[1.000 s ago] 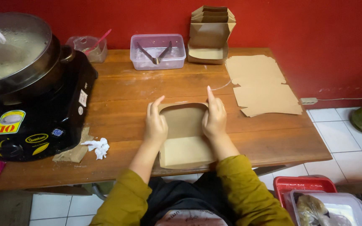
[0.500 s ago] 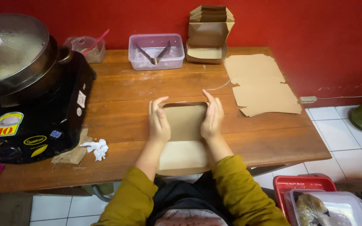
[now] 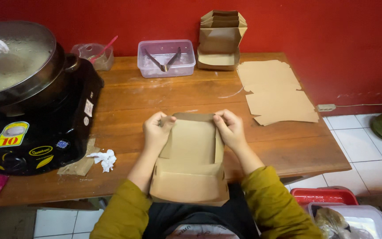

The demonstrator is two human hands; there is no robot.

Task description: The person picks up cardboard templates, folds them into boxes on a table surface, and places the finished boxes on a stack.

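A brown cardboard box (image 3: 191, 155), partly folded with its side walls raised, rests on the wooden table (image 3: 129, 95) right in front of me. My left hand (image 3: 156, 130) pinches its far left corner. At the far right corner my right hand (image 3: 230, 127) pinches the wall the same way. The box's lid flap hangs over the table's near edge toward my body.
Flat cardboard blanks (image 3: 276, 90) lie at the right. Folded boxes (image 3: 221, 39) are stacked against the red wall. A clear tub with tongs (image 3: 166, 58) is beside them. A big black cooker with glass lid (image 3: 27, 95) fills the left side. A crumpled tissue (image 3: 105, 158) lies near it.
My hands moved from pressing the box's sides flat to gripping its far corners, and the side walls now stand up.
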